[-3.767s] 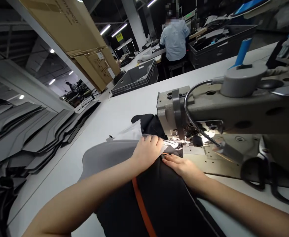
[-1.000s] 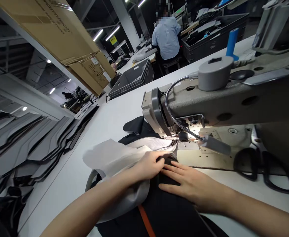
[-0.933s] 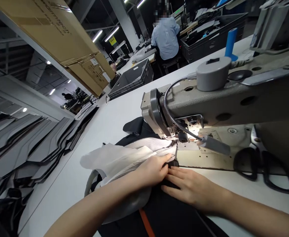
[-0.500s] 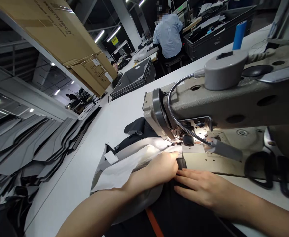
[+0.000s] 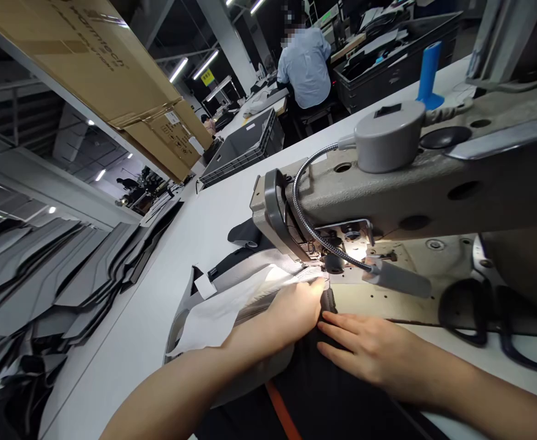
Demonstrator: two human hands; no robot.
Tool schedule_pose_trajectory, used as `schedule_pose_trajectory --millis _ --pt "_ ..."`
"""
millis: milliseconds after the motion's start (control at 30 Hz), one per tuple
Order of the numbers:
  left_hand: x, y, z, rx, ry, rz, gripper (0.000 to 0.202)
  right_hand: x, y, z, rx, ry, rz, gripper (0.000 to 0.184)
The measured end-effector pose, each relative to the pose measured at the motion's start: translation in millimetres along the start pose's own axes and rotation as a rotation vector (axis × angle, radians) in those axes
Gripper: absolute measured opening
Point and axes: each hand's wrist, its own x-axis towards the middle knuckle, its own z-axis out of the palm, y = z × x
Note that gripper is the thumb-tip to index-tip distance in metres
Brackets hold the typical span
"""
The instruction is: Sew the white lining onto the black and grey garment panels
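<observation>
A sewing machine stands before me, its lamp lighting the needle area. Just in front of its presser foot, my left hand is closed, the fingers pinching the edge of a white fabric piece. Beneath that lies grey ribbed fabric, partly under the machine head. My right hand lies with fingers stretched out on black fabric, close beside the left hand. An orange strip crosses the black fabric. Both forearms hide part of the work.
Black-handled scissors lie right of the needle plate. Stacked grey panels line the left side. Behind the white table are a grey crate, a large cardboard box and a seated person. A blue spool stands behind the machine.
The view has shifted slightly, so the machine and scissors appear further left. The white fabric's upper edge has folded a little differently. Both hands keep nearly the same place by the presser foot.
</observation>
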Motion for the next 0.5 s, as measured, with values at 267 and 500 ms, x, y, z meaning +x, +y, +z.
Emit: schedule_pose_trajectory --millis 267,500 --pt "20.7 -1.0 -4.8 0.16 -0.033 0.054 0.033 -5.0 15.3 0.2 -0.026 -0.001 0.013 0.047" --pt "-0.5 14.3 -13.5 0.087 -0.084 -0.038 0.053 -5.5 15.8 -13.1 0.093 -0.146 0.041 0.056"
